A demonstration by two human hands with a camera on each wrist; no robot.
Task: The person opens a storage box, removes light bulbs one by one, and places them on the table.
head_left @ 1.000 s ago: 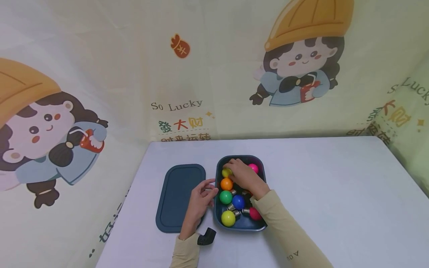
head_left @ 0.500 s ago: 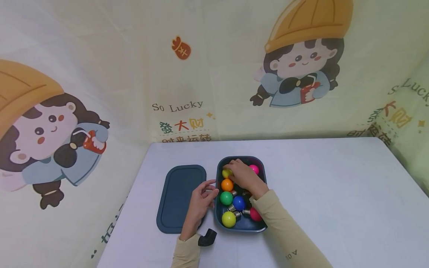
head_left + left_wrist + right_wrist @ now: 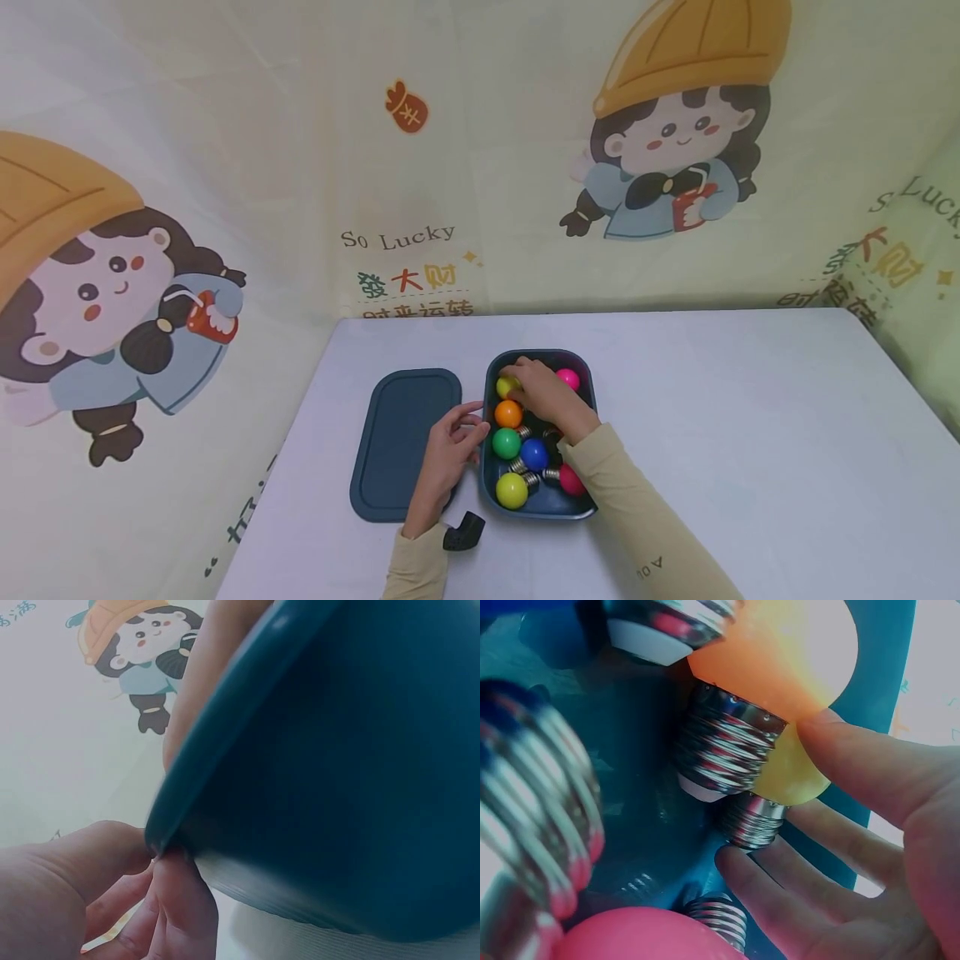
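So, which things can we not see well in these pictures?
- Head view: the right hand covers most of the yellow bulb and the box floor beneath it.
- Left wrist view: the box wall fills the frame; the bulbs are hidden.
- Right wrist view: the nearest bulb base is blurred.

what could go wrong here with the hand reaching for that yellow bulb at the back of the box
1. The right hand pinches the yellow bulb tight against the orange bulb, so lifting may drag or knock it.
2. The left hand only touches the box at its rim, so the box might slide.
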